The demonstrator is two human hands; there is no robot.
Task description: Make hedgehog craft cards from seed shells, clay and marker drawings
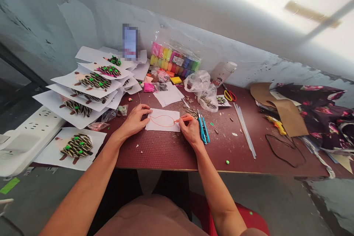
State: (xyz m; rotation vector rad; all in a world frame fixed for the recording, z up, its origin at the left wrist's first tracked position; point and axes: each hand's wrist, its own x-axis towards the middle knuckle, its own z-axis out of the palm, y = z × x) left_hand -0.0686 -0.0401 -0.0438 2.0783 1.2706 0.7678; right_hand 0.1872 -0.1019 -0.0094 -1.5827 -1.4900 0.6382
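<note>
- My right hand point(190, 129) has its fingers closed around an orange marker point(184, 119), whose tip rests on the white paper point(163, 120).
- My left hand point(136, 119) lies flat with fingers loosely spread, pressing the paper's left edge onto the table point(177, 151).
- The paper sits between my hands, with an orange curved outline drawn on it.
- A blue cutter point(204, 129) lies just beside my right hand.
- Finished seed-covered craft sheets point(91, 81) are stacked to my left.
- A pack of coloured clay point(174, 61) stands by the wall, with yellow-handled scissors point(229, 95) further right.
</note>
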